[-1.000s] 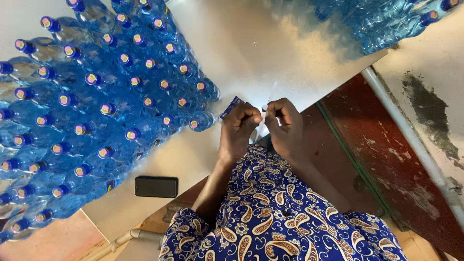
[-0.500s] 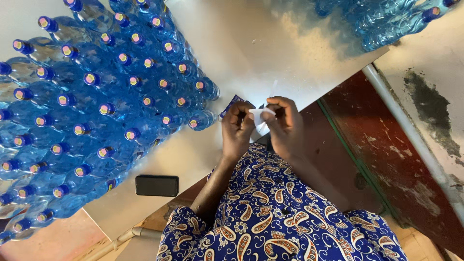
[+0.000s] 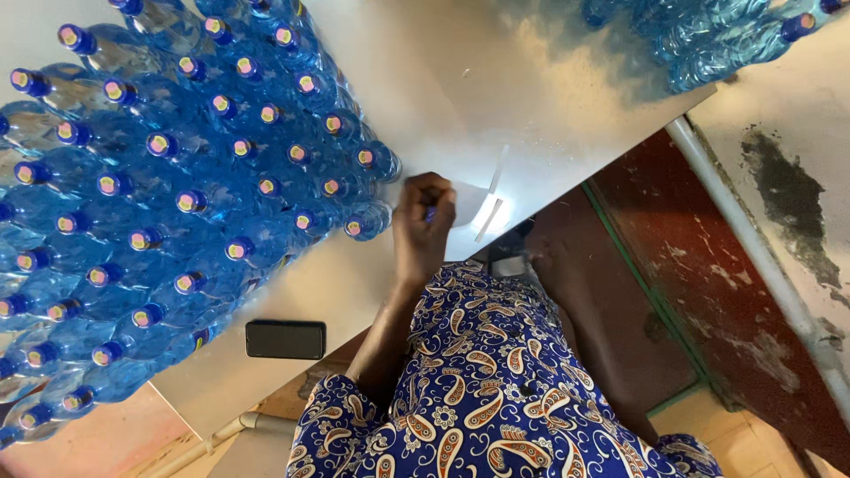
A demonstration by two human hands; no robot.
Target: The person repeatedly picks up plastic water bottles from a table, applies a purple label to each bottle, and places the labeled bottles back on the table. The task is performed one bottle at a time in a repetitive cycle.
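Observation:
My left hand (image 3: pixel 421 226) rests on the shiny metal table (image 3: pixel 460 88) near its edge, fingers curled on a small blue label (image 3: pixel 431 213) that shows only partly between them. Right of it lie thin white paper strips (image 3: pixel 490 202) on the table. My right hand (image 3: pixel 544 263) is down below the table edge, in shadow over my patterned blue garment; I cannot make out what its fingers do. A mass of blue plastic water bottles (image 3: pixel 177 177) with blue caps stands just left of my left hand, the nearest bottle (image 3: pixel 363 224) almost touching it.
A black phone (image 3: pixel 285 339) lies on the table near its front edge. More blue bottles (image 3: pixel 708 35) sit at the top right. Beyond the table edge are a dark red floor (image 3: pixel 673 265) and a pale pipe (image 3: pixel 753 257).
Both hands had been together, pulling a white strip off the label. Now my right hand has dropped below the table edge, the white strips lie on the table, and my left hand has moved onto the table.

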